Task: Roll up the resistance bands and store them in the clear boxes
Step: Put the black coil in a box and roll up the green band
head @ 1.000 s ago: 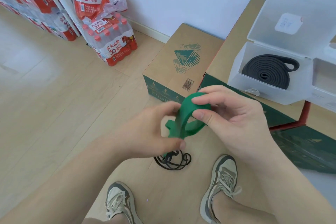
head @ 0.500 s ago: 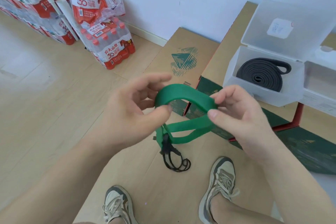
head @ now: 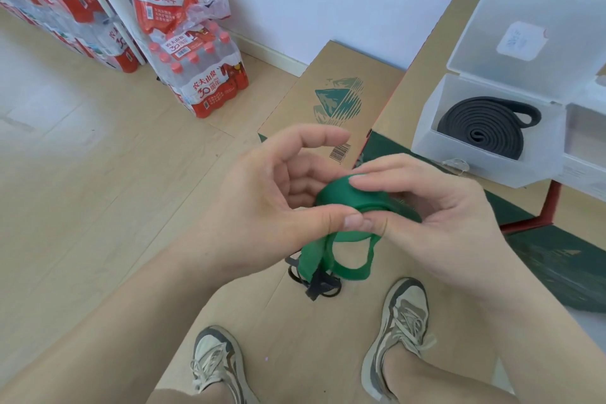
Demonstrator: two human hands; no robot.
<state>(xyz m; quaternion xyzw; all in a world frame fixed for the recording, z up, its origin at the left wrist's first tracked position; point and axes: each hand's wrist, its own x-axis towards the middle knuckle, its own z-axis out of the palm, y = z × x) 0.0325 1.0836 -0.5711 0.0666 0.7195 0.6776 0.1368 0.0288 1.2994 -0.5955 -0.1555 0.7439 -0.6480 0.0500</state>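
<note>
A green resistance band (head: 347,198) is partly coiled between both hands at mid frame, and its loose loop hangs below them. My left hand (head: 278,193) pinches the coil with thumb and curled fingers, its index finger lifted. My right hand (head: 423,207) grips the coil's other side, index finger laid across the top. On the right, a clear box (head: 478,154) with its lid up holds a rolled black band (head: 482,123). A second clear box (head: 587,141) stands beside it at the frame edge. Thin black bands (head: 316,282) lie on the floor cardboard below the hands.
The boxes stand on stacked cardboard cartons (head: 331,95). Shrink-wrapped packs of water bottles (head: 203,75) lean against the wall at the upper left. My two sneakers (head: 398,321) rest on flat cardboard at the bottom.
The green band went from a wide open loop stretched between the hands to a tighter coil. Both hands came closer together, and the hanging loop is shorter.
</note>
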